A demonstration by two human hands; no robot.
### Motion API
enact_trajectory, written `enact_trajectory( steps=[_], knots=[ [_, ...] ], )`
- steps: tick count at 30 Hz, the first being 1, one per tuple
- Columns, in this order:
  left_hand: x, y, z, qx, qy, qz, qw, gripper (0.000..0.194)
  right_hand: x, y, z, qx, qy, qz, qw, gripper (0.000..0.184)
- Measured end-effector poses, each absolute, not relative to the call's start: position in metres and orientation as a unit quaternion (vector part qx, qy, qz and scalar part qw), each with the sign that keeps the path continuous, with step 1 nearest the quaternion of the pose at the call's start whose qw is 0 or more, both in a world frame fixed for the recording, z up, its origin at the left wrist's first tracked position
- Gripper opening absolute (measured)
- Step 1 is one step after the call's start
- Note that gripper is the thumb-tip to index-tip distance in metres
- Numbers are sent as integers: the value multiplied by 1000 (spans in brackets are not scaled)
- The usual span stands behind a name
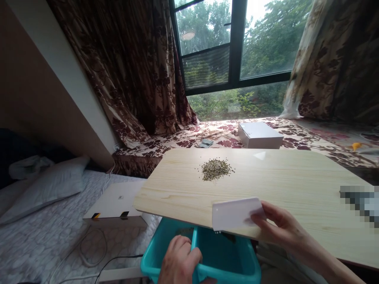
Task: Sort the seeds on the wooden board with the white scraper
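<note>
My right hand (276, 221) pinches a flat white card (232, 213) by its right end. The card is tilted over the table's near edge, above the right compartment of a teal two-compartment bin (255, 260). A few tiny white bits show just under the card's lower edge. My left hand (180, 258) is closed over the bin's middle divider, fingers in the left compartment and thumb on the other side. Beyond the card, a loose pile of small greenish beans or seeds (216, 169) lies on the light wooden tabletop (281, 177).
A white box (260, 134) and a grey cloth (206, 143) lie on the patterned window seat. Left of the table, a white carton (115, 201) sits on the bed (47, 225), with cables near it. A blurred-out item (363, 203) is at the table's right.
</note>
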State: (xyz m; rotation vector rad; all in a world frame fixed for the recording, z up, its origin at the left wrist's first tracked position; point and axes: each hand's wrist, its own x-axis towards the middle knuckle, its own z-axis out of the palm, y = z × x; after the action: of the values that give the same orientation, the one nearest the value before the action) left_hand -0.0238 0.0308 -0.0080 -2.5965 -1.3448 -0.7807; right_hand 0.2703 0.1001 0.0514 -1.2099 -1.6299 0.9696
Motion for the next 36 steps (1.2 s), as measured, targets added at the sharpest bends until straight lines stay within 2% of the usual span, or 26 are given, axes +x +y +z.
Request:
enact_trajectory(
  steps=[3,6,8,18,36],
  knots=[
    [-24,34,-16,-856,-431,-272,87,40,276,105,61,-489,-627,398,457,37],
    [-19,35,-23,-852,-431,-283,91,45,278,126,70,-497,-573,377,532,45],
    [-15,35,-25,-855,-425,-287,85,46,277,144,71,-503,-558,362,551,45],
    [-15,35,-22,-862,-420,-276,66,48,267,175,61,-539,-574,336,516,30],
    [-14,34,-22,-852,-432,-294,36,48,263,176,63,-524,-585,351,510,31]
  ],
)
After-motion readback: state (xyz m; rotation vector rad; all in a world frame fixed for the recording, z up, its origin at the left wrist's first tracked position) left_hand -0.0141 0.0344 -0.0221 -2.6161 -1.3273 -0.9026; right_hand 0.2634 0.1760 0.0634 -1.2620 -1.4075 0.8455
